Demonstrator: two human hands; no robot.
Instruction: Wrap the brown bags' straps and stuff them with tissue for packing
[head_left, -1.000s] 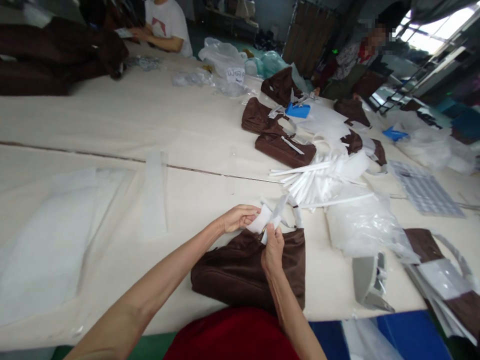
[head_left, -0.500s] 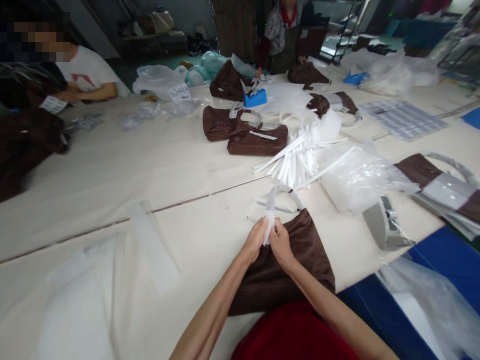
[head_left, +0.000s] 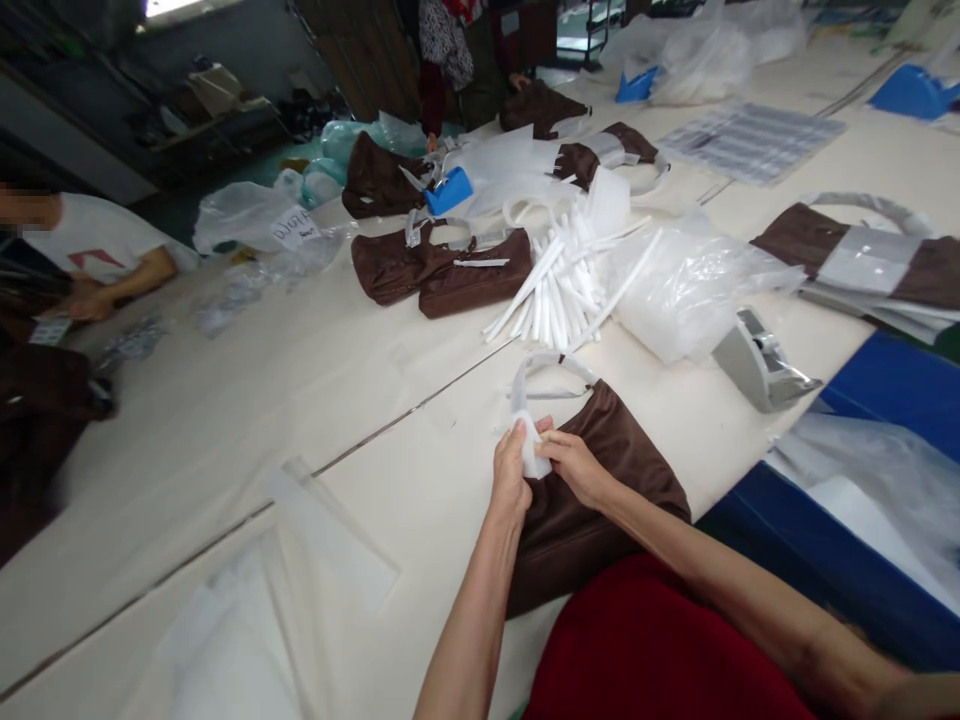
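Right hand [head_left: 576,464] shifted further over white wrap [head_left: 534,463], brown bag [head_left: 592,530] beneath.

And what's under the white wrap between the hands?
The handle shows beyond the white wrap, the brown bag on the near side. Whatever lies under is covered by the wrap, left hand and right hand.

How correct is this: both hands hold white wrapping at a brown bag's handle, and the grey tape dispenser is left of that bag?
The side is wrong: the head view shows the grey tape dispenser right of the brown bag. The left hand and right hand do hold white wrapping at its handle.
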